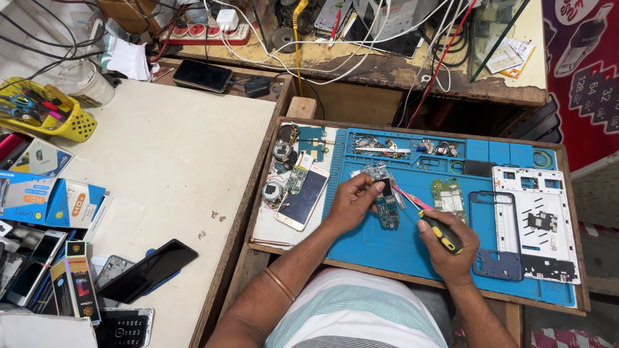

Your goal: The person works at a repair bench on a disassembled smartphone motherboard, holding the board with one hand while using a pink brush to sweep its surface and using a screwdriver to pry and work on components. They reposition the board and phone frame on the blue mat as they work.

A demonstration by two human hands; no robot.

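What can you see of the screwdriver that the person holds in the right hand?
The screwdriver has a thick black and yellow handle and a thin metal shaft. The right hand grips the handle. It is tilted, with the tip pointing up-left toward the small circuit board that the left hand steadies on the blue work mat.

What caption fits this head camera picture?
Left hand steadies a small circuit board while right hand works it with a screwdriver.

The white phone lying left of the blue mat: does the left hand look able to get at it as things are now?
Probably yes. The white phone lies flat at the edge of the blue mat, beside the left hand, and nothing stands between them. But that hand now steadies a small circuit board, so it must let go first.
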